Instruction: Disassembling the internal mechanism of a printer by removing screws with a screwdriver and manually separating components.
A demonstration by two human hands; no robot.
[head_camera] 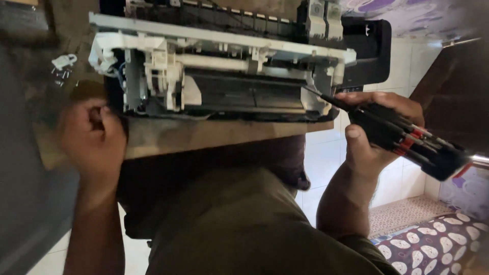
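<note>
Printer (224,76): opened up with its cover off, white and grey inner parts bared, resting on the edge of a brown table (204,135) straight ahead of the person.
Screwdriver (402,137): black with red rings, its thin tip pushed into the printer's right end, seemingly to reach a fastening there.
Right hand (372,132): fingers wrapped tight round the screwdriver handle, thumb up.
Left hand (94,140): curled against the printer's left corner, apparently steadying it.
Loose screws (62,74): lying with a small white part (64,61) on the table, left of the printer.
Floor cloth (438,244): patterned, lower right.
</note>
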